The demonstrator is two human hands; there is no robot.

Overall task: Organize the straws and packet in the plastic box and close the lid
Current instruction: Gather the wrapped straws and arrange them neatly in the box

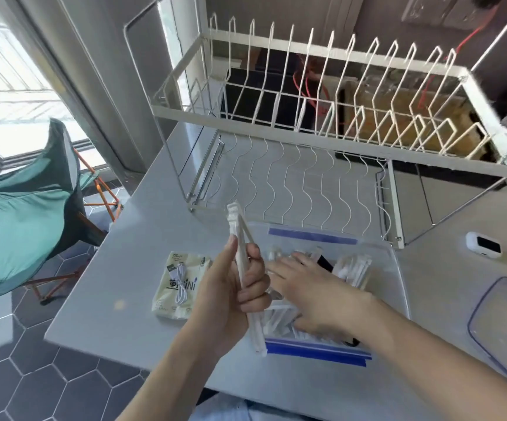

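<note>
Left hand (234,287) grips a bundle of wrapped straws (243,256) upright; right hand (307,287), fingers spread, reaches into the open box (398,268), packet (176,284) on the counter (130,268) beside

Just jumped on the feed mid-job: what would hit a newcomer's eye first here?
The left hand holds a bundle of wrapped straws upright over the grey table, while the right hand reaches flat into the clear plastic box among more straws. A big white wire dish rack fills the back, the packet with a white cable lies left of the box, and the lid rests at right.
</note>
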